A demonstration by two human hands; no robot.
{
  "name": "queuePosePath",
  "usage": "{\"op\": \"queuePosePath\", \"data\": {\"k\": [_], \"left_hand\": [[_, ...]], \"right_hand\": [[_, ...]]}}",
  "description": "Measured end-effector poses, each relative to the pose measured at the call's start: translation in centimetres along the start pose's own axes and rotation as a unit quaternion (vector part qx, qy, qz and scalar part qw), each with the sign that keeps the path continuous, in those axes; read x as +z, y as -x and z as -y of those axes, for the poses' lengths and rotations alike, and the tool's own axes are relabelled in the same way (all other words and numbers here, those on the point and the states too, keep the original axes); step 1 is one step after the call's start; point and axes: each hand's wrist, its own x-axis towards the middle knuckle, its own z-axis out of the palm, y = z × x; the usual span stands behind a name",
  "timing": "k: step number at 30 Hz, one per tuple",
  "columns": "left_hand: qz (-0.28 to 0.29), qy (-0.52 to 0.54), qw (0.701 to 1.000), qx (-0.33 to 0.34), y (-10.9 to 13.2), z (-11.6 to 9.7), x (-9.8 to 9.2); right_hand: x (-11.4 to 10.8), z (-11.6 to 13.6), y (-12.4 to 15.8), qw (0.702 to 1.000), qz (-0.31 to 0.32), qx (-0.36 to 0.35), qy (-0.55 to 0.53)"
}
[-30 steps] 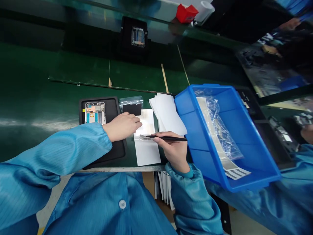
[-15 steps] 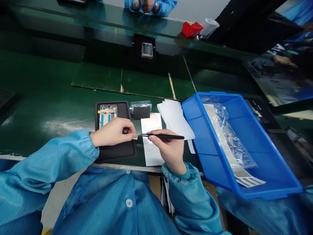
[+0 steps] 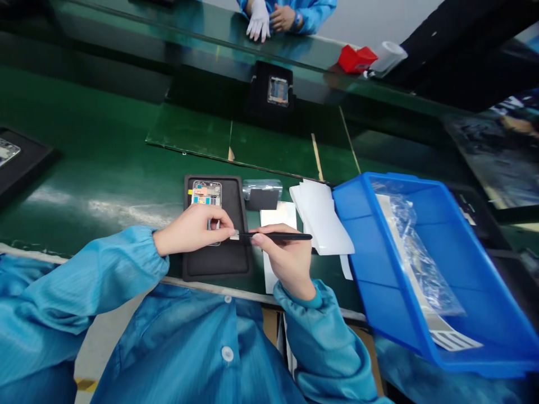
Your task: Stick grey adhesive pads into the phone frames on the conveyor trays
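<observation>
Between thumb and forefinger my left hand (image 3: 197, 227) pinches a small whitish piece (image 3: 234, 236), too small to make out exactly. My right hand (image 3: 288, 255) is closed around black tweezers (image 3: 282, 236), whose tips point left and meet that piece or lie right beside it. Below the hands is a black foam tray (image 3: 217, 264). In it lies an opened phone frame (image 3: 206, 191) with blue and copper-coloured parts, partly covered by my left hand. A white sheet (image 3: 269, 275) lies under and beside my right hand.
A blue bin (image 3: 391, 292) holding clear plastic and strips stands at right, beside white papers (image 3: 322, 219). A dark card (image 3: 263, 199) lies behind the tray. Another phone tray (image 3: 25, 163) is at left, one more (image 3: 278, 91) farther back. Across the bench are a co-worker's hands (image 3: 269, 21), one gloved.
The view has shifted, so the bench things appear farther right and slightly lower. My hands, still together, are now over the tray. The co-worker's gloved hand has spread its fingers.
</observation>
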Motion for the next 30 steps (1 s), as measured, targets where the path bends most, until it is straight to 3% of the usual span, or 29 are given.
{"op": "queuePosePath", "data": {"k": [4, 6, 9, 12, 15, 19, 23, 25, 30], "left_hand": [[-0.041, -0.032, 0.999, -0.01, 0.0, 1.0, -1.6], [-0.056, -0.097, 0.994, 0.002, 0.3, 1.8, -2.8], [-0.001, -0.257, 0.966, 0.041, 1.4, 2.6, -3.8], [0.067, -0.39, 0.915, 0.075, 2.7, 2.7, -3.2], [0.07, -0.45, 0.884, 0.106, 3.5, 2.6, -1.6], [0.058, -0.448, 0.884, 0.124, 3.5, 2.6, -0.1], [0.057, -0.428, 0.891, 0.138, 2.7, 2.9, -0.6], [0.029, -0.425, 0.894, 0.135, 2.2, 3.5, -1.7], [-0.117, -0.455, 0.877, 0.103, 1.3, 5.4, -3.6]], "right_hand": [[0.0, -0.6, -0.4, 0.999, -0.03, -0.015, 0.01], [0.0, -1.0, -0.9, 0.999, -0.044, -0.016, 0.009], [0.4, -1.3, -1.7, 0.998, -0.059, -0.016, 0.009], [1.4, -0.8, -2.5, 0.998, -0.068, -0.001, 0.013], [2.7, -0.4, -3.7, 0.998, -0.054, 0.029, 0.017], [4.3, -0.1, -5.2, 0.999, -0.026, 0.024, 0.028], [5.3, -0.1, -6.2, 0.999, 0.006, 0.036, 0.039], [5.8, -0.3, -6.8, 0.998, 0.023, 0.045, 0.034], [6.8, -0.5, -7.7, 0.995, 0.045, 0.083, 0.021]]}}
